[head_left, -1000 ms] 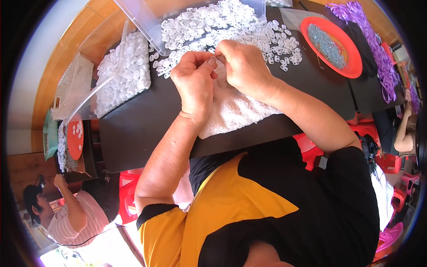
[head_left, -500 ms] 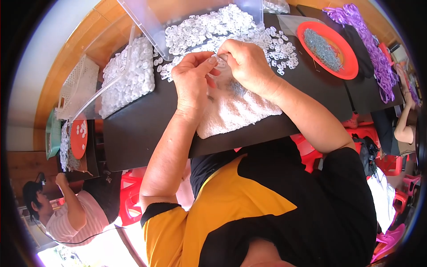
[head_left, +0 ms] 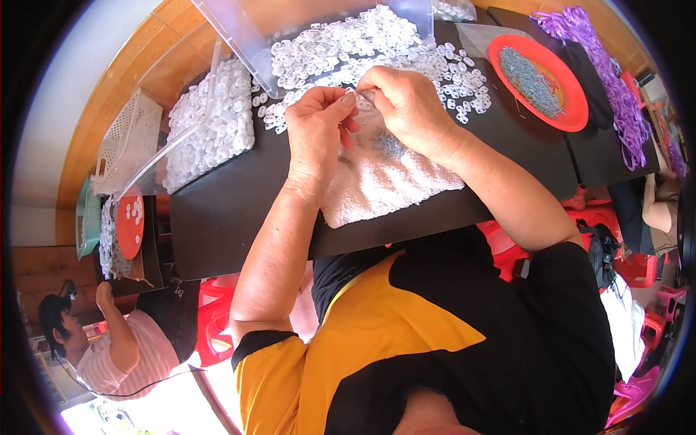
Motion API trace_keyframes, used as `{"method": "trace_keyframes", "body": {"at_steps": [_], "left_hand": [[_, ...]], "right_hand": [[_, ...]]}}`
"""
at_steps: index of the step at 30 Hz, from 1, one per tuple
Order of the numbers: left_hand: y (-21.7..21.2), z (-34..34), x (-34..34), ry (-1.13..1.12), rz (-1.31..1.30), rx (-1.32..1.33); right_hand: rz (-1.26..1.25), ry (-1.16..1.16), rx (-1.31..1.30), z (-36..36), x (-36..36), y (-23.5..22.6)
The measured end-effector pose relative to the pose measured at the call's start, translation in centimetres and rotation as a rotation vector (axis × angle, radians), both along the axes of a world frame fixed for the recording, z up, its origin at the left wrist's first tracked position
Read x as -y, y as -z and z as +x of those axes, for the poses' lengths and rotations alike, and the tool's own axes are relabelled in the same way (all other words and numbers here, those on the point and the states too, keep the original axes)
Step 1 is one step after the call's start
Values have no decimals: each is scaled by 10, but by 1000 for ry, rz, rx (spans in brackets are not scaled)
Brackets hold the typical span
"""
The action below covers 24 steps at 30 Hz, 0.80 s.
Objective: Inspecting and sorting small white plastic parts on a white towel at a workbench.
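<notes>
My left hand (head_left: 317,134) and my right hand (head_left: 413,109) meet fingertip to fingertip above a pale towel (head_left: 391,192). Thumb and forefinger of the left pinch a small white plastic piece, mostly covered by the fingers. The right fingers are closed in a pinch against the same spot; what they hold is too small to make out. A small heap of thin grey metal pins (head_left: 390,145) lies on the towel below the right hand. Just beyond the hands spread loose white oval plastic pieces (head_left: 460,90) with holes.
A clear plastic bin (head_left: 246,43) on its side spills more ovals. To its left lies a block of white pieces (head_left: 210,123). A red-orange plate (head_left: 576,109) of grey pins and purple ribbon (head_left: 625,123) are at right. Another person (head_left: 116,341) sits at lower left.
The hands stay pinched together in nearly the same place, with only slight finger movement. The whole view has shifted a little; at far right another person's arm has moved.
</notes>
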<state>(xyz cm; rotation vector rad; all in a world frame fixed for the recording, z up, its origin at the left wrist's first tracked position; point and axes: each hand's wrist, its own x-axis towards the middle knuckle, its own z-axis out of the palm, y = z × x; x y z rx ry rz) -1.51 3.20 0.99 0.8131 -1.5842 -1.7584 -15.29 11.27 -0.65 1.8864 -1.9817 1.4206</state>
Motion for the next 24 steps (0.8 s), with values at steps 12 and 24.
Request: {"method": "trace_keyframes", "body": {"at_steps": [12,24], "left_hand": [[-2,1,-2,-9,-76,38],[7,-1,1,4,-120,83]], "right_hand": [[49,21,-144,2,-3,-8],[105,21,-92,4,-2,1]]}}
